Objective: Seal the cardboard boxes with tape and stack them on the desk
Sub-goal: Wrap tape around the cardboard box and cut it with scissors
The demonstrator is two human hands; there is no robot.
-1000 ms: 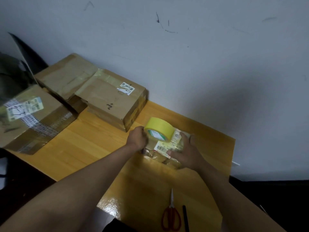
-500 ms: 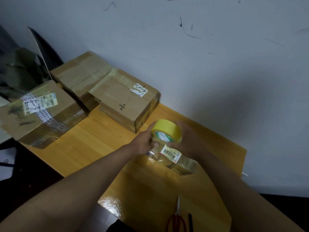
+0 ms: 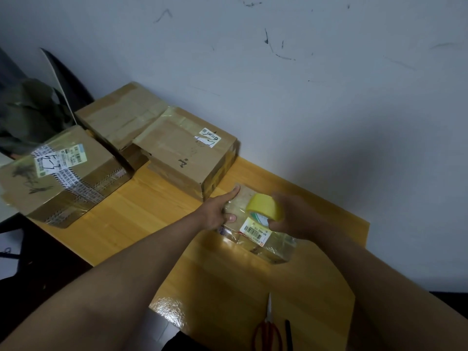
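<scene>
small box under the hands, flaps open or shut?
Shut. The small tape-wrapped cardboard box lies flat on the wooden desk, top face closed under glossy clear tape, barcode label across it; no flap stands up.

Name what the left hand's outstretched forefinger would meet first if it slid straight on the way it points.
Probably the side of the large cardboard box just beyond the left hand; depth is hard to judge.

Small taped cardboard box (image 3: pixel 255 224) lies flat on the desk (image 3: pixel 141 211), yellow tape roll (image 3: pixel 266 207) above it.
</scene>
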